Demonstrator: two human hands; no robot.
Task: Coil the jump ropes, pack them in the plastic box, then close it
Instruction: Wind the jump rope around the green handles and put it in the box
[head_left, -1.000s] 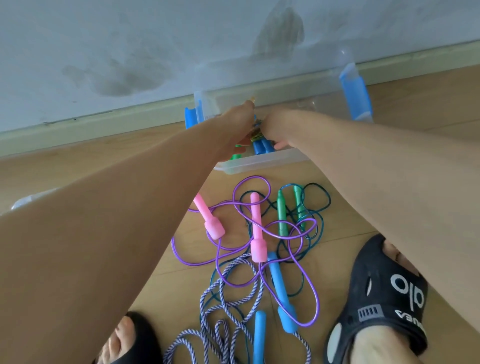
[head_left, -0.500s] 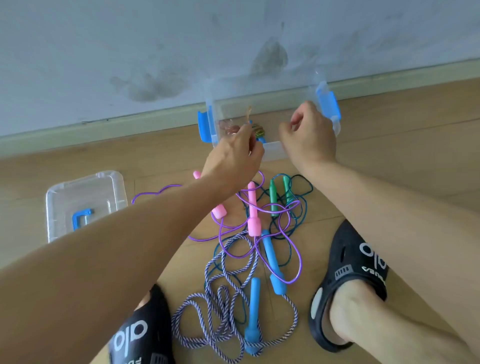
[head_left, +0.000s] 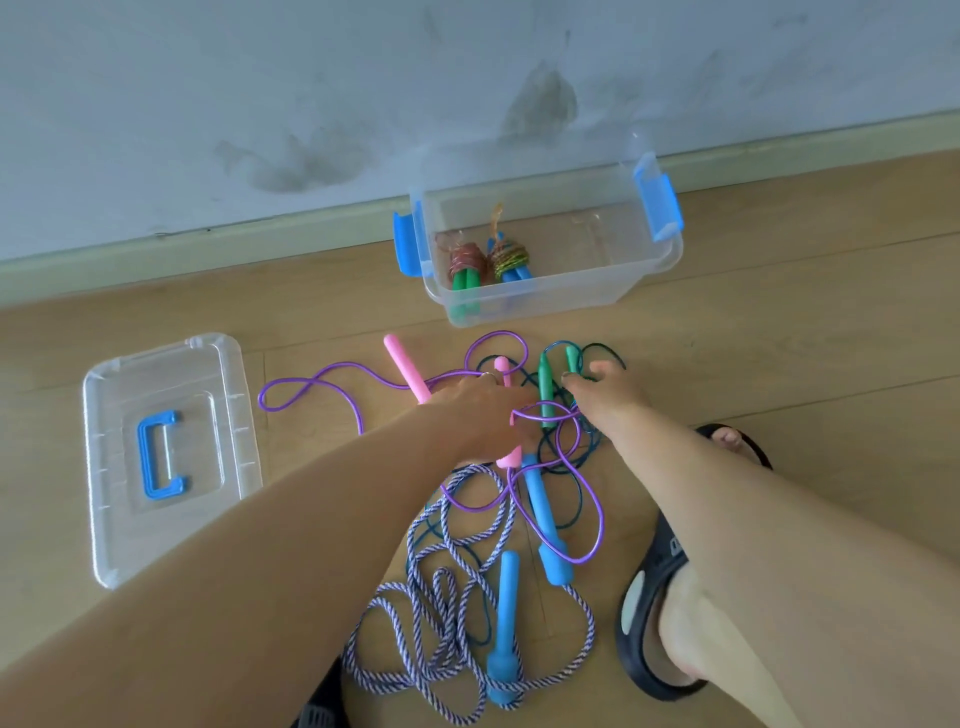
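While two coiled jump ropes (head_left: 491, 265) are lying in the clear plastic box with blue latches (head_left: 550, 301) by the far wall, both hands are reaching into the loose ropes on the wooden floor (head_left: 779, 312).

The left hand (head_left: 480, 408) is resting over the pink-handled purple rope (head_left: 311, 384), its grip hidden from view; the right hand (head_left: 608, 389) is hovering with fingers spread beside the green-handled dark rope (head_left: 545, 387). The blue-handled striped rope (head_left: 452, 613) is sprawling nearer, and the clear lid with a blue handle (head_left: 218, 395) is lying at left.
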